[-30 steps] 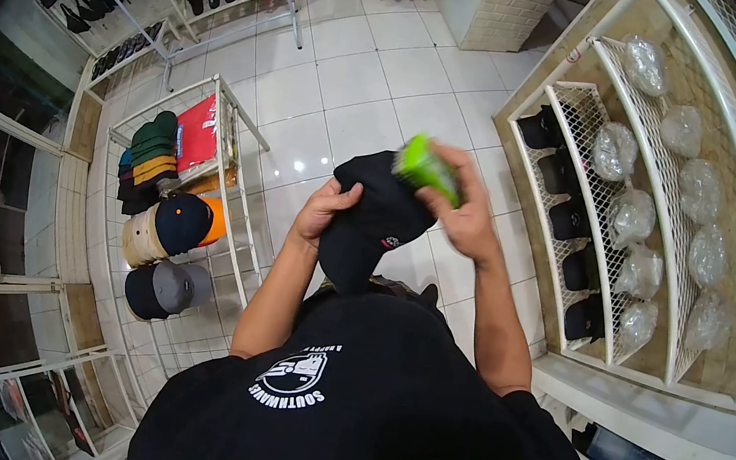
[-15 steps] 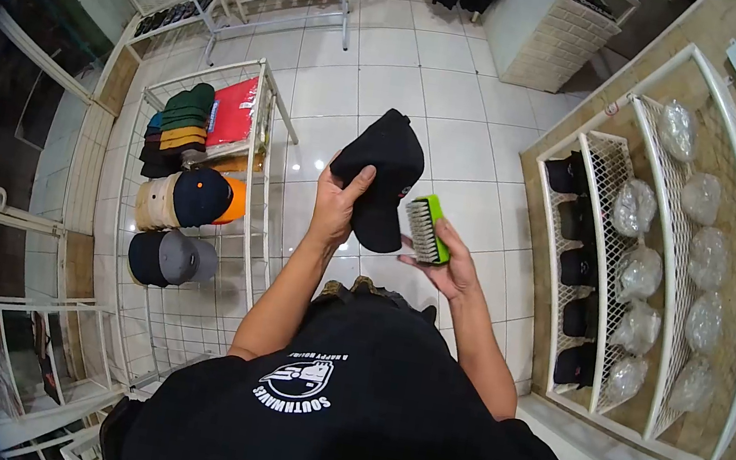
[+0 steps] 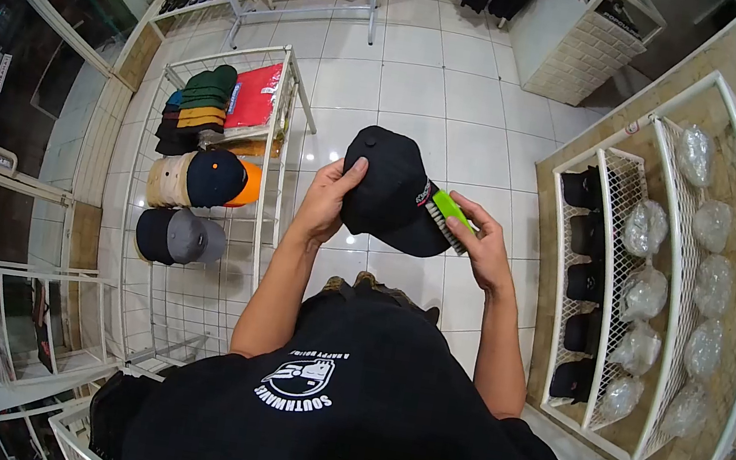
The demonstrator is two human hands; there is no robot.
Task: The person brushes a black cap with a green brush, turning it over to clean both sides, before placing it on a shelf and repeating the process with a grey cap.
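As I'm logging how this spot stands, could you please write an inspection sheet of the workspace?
Surface: no worktop seen; work is held above the white tiled floor.
Job's things: black cap; green brush, its bristles at the brim, exact contact unclear.
Clutter: stacked caps and folded headwear on the white rack.
Hands: left hand grips the cap; right hand grips the brush.
Cables: nothing seen.
Surroundings: wall shelves at right hold dark caps and plastic-wrapped items.

Cap rack left, bagged-cap shelves right
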